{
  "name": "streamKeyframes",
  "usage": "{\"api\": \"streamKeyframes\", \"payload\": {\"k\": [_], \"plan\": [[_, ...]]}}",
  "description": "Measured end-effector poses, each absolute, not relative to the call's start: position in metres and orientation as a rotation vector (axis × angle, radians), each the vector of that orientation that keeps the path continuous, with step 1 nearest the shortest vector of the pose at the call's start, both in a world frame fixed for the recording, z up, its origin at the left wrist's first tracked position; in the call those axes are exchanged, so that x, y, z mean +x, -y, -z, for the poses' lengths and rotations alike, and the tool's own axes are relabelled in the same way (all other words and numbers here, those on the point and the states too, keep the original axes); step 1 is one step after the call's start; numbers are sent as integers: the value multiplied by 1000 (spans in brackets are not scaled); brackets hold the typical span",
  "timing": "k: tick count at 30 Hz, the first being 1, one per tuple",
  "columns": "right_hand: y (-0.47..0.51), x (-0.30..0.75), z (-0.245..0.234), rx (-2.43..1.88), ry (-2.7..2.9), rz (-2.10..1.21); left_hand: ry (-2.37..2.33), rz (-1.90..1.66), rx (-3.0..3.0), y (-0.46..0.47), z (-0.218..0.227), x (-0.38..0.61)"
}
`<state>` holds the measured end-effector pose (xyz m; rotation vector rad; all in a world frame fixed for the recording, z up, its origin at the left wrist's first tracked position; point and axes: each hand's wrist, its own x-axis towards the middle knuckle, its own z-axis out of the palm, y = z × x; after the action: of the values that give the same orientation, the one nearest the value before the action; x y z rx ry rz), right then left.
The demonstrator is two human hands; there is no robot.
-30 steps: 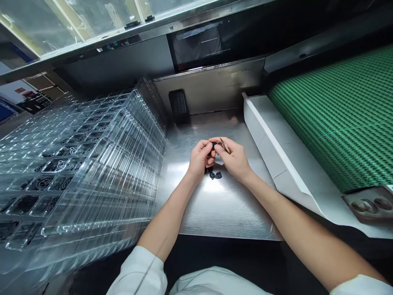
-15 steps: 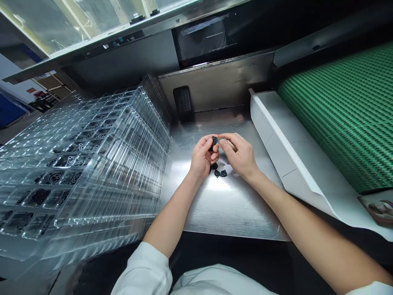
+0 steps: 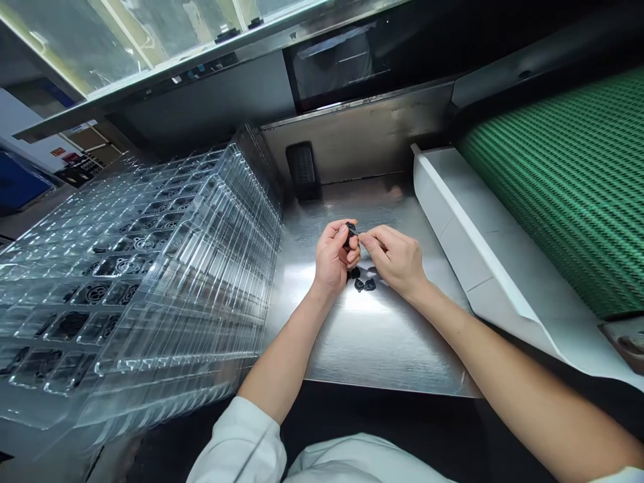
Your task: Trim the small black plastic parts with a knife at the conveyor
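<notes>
Above the metal tabletop, my left hand (image 3: 333,255) is closed around a small black plastic part (image 3: 351,231), pinched between thumb and fingers. My right hand (image 3: 397,258) meets it from the right, its thumb and forefinger pinched together at the part's edge. Whatever the right fingertips hold is too small to make out. Several similar black parts lie on the metal just below the hands, among them a rounded one (image 3: 359,285) and another (image 3: 370,284) beside it.
Tall stacks of clear plastic trays (image 3: 201,248) with black parts in their pockets stand at the left. A white chute-like guard (image 3: 467,248) and a green mesh conveyor belt (image 3: 558,181) run along the right. A black holder (image 3: 302,171) is at the back panel.
My right fingers have closed from a looser, spread pose into a pinch against the part. The part in my left hand has tilted. The camera view has shifted slightly.
</notes>
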<state>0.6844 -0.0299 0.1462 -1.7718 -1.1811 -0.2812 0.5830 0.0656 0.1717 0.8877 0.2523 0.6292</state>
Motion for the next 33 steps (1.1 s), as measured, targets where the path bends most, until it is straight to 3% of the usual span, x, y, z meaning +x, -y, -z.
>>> {"api": "streamKeyframes", "payload": {"k": [33], "plan": [[31, 687, -148, -1783, 1191, 365, -238, -594, 884, -68, -174, 582]]}}
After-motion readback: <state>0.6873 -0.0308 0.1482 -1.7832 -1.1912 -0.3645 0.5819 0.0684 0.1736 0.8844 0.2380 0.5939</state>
